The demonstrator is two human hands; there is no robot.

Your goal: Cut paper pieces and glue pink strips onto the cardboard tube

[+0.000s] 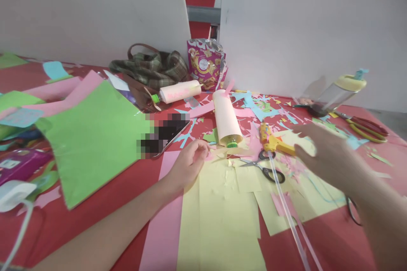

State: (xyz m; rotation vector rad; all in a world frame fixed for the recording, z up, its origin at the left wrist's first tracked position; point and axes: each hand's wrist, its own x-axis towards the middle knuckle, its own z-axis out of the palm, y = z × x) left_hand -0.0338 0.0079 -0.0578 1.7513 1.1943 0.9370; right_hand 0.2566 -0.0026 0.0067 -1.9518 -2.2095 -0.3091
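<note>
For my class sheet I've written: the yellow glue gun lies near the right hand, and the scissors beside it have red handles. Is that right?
Not quite: the scissors are black-handled, not red-handled, as the head view shows. The yellow glue gun does lie near the right hand, beside them.

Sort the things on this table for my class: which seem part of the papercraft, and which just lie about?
Probably in use: glue gun, near the right hand; yellow paper, near the left hand; scissors; nearer wrapped bottle.

Probably lying about: phone; snack bag; plaid bag.
</note>
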